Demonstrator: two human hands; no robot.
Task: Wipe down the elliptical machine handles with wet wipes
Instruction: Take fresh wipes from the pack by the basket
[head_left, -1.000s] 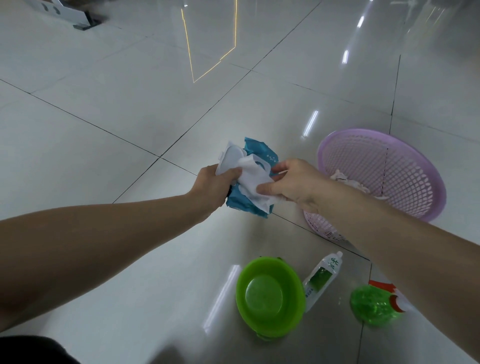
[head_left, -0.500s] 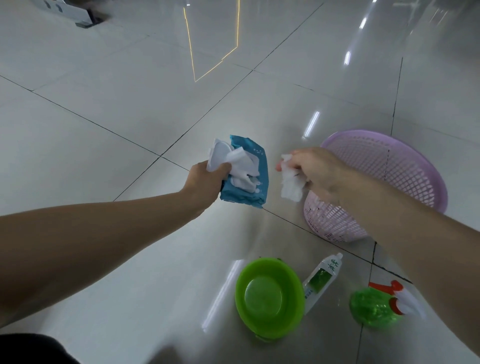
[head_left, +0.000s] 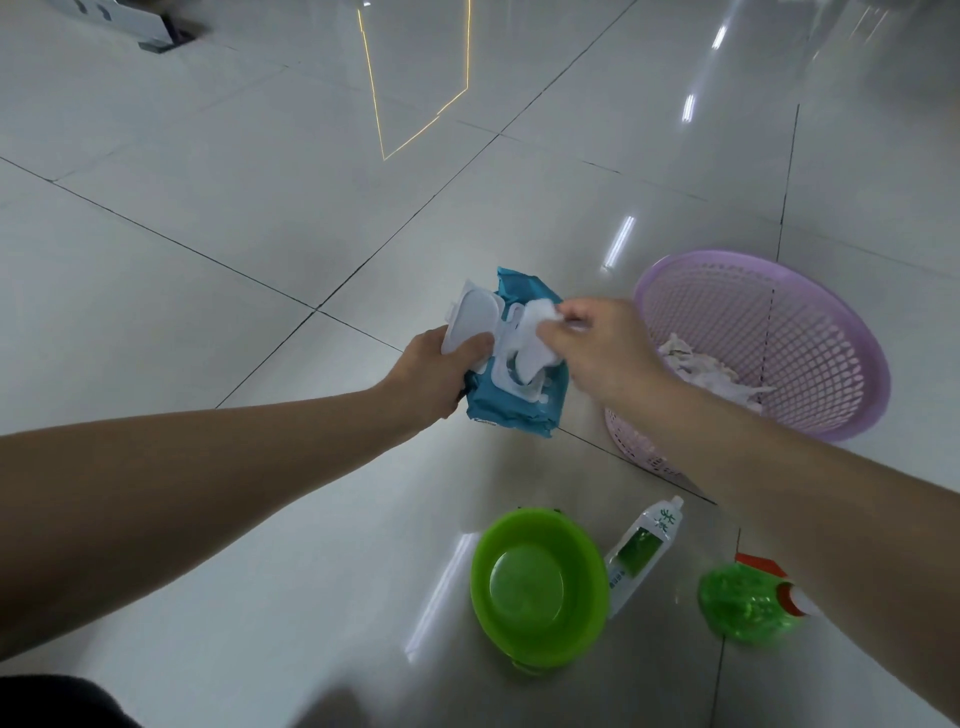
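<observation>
Nearest on the tiled floor (head_left: 208, 234) sit a green basin (head_left: 540, 587), a green-labelled tube (head_left: 641, 556) and a green spray bottle (head_left: 743, 605). Above them, the left hand (head_left: 434, 374) grips a blue wet-wipe pack (head_left: 511, 408), its white flip lid (head_left: 472, 322) open. The right hand (head_left: 597, 345) pinches a white wipe (head_left: 535, 338) at the pack's opening. Beyond, a purple mesh basket (head_left: 810, 312) holds crumpled wipes (head_left: 701, 371).

Bowl (head_left: 540, 584) left of tube (head_left: 641, 558); basket (head_left: 810, 322) behind both
</observation>
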